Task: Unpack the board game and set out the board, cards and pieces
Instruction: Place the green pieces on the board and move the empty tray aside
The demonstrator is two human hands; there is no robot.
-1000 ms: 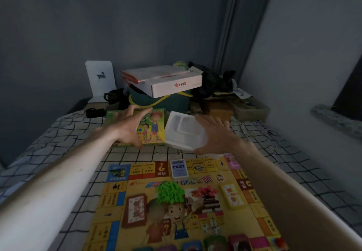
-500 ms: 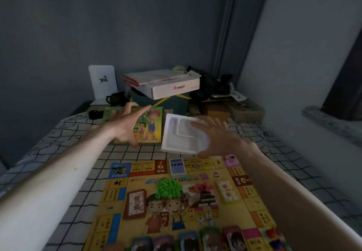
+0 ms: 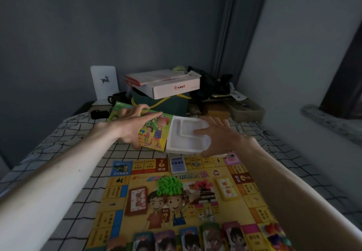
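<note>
Since half a second ago the white plastic insert tray [image 3: 187, 137] has tipped a little further upright and now sits edge to edge with the green game box [image 3: 151, 131], while both hands have shifted only slightly.

In the head view, the right hand [image 3: 219, 139] holds the tray by its right side, thumb lying across the inner compartment and fingers behind it; the tray looks empty. The left hand [image 3: 133, 125] grips the game box at its near left part, thumb underneath and fingers stretched along the top, with the box tilted off the checked bedsheet [image 3: 58, 152]. Both are held just beyond the far edge of the game board [image 3: 231, 235], which lies flat on the sheet.

On the board sit a blue card deck [image 3: 177, 164], a yellow card deck [image 3: 227, 189], a red-backed card deck [image 3: 137, 200], a heap of green pieces [image 3: 169, 186], a cluster of red pieces [image 3: 201, 185], and a row of character cards [image 3: 188, 239] along the near edge.

The setting-out looks nearly done; the step in hand appears to be clearing the packaging. The next move probably calls for sliding the tray back into the box or laying both aside, away from the board.
</note>
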